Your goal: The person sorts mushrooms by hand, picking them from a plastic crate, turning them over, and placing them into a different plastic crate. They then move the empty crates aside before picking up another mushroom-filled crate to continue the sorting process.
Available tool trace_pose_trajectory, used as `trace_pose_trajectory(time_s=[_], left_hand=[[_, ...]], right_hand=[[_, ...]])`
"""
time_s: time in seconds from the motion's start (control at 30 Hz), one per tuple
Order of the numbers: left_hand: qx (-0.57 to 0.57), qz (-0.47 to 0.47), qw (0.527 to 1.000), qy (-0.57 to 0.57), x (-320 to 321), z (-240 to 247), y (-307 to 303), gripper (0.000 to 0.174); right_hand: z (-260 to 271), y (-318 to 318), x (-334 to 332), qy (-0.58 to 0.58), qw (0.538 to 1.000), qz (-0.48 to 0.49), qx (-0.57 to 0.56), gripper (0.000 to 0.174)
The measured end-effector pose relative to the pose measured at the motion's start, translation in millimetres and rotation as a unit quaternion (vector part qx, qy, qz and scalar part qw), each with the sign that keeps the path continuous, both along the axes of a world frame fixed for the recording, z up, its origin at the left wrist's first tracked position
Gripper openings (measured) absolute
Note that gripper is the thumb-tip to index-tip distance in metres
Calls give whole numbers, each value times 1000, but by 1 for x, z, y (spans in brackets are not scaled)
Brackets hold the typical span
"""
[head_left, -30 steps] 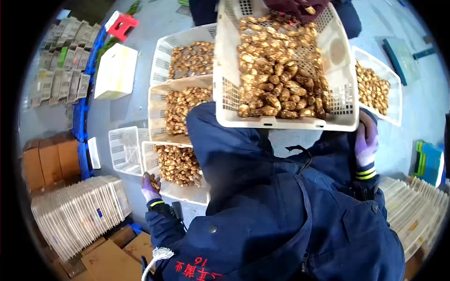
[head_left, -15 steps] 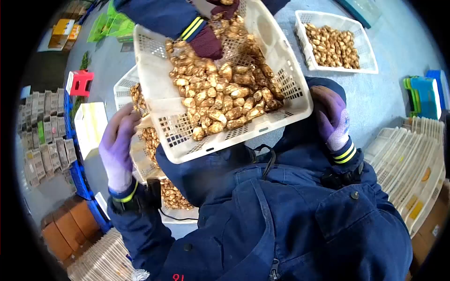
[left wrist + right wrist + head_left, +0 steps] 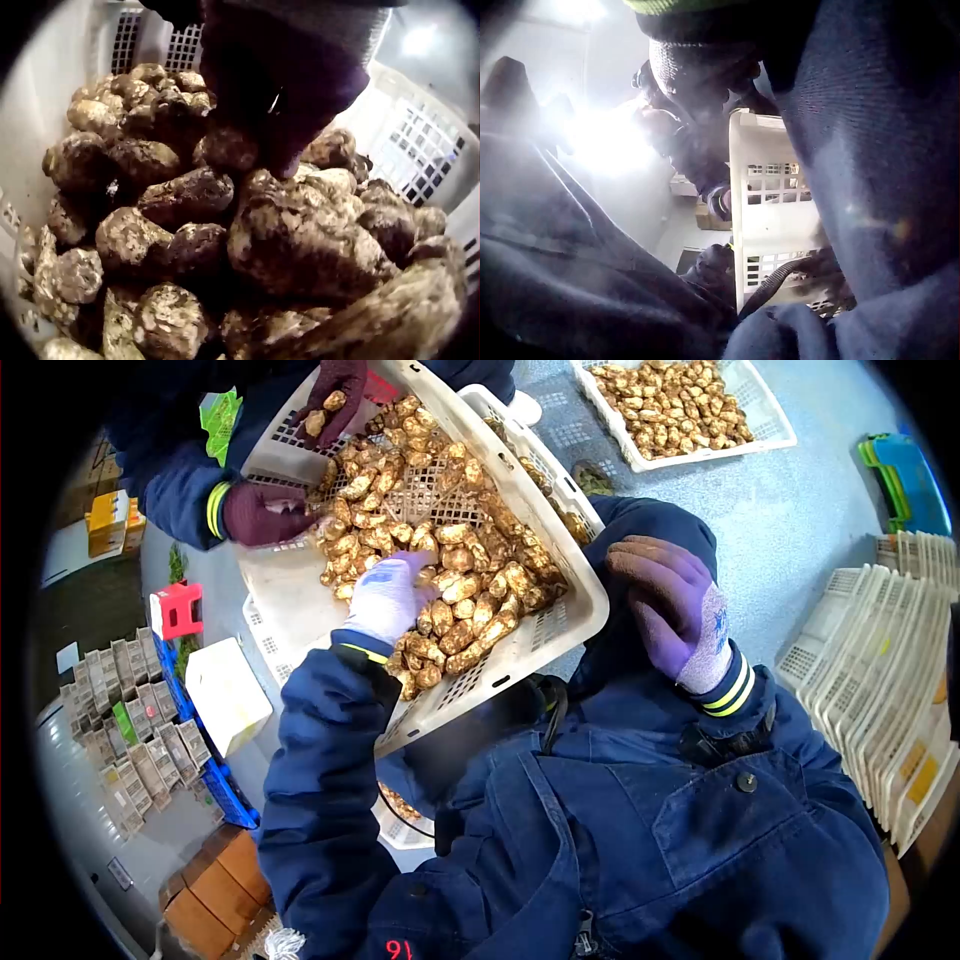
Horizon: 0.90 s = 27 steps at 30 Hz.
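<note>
A large white plastic crate with slotted walls holds lumpy brown-and-pale tubers. My left hand, in a purple and white glove, reaches into it over the near wall, with fingertips down among the tubers. In the left wrist view, the dark left hand hangs over the pile, one finger beside a large tuber. My right hand, gloved alike, rests on my right knee with loosely bent, bare-of-load fingers. It is hard to make out in the right wrist view.
Across the crate, another person's maroon-gloved hands work at the pile; the farther one holds tubers. A filled crate stands on the floor ahead right. Stacked white crates are at right. A white box and red stool are left.
My left hand has come up from the floor crates at left and into the large crate. That crate appears farther left and turned. The right hand has stayed at the knee.
</note>
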<state>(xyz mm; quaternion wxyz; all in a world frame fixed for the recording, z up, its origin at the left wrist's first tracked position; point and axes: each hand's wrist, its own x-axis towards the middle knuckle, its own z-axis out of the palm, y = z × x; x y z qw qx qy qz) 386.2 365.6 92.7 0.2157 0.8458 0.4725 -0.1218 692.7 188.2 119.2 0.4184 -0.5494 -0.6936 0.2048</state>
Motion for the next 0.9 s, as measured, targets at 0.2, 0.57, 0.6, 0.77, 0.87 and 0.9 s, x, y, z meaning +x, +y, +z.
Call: trace_pose_trajectory(time_s=[0.2,0.57,0.6,0.77,0.87,0.9], left_hand=[[-166,237,936,-198,-28,21,1,33],[-361,257,529,-724,-118,48,-31,46],[-384,275,493,-730,-126,45,-32,44],[-325,383,631,-591,-103,49,-5,33],[-233,207,935,-167,1,92,-28,39],[-328,108,926,-154,-4,57,-22,42]], right_hand=[[1,1,-2,-4,1000,1,3,40],[3,-2,-14,0,1000,-10,-10,39],[2,-2,-14,-5,1000,-11,-12,39],[2,-2,-15,-21,999,-31,-14,38],[6,-1,-15,-10,999,-29,-30,41],[7,-1,-15,-9,999,-30,-35,41]])
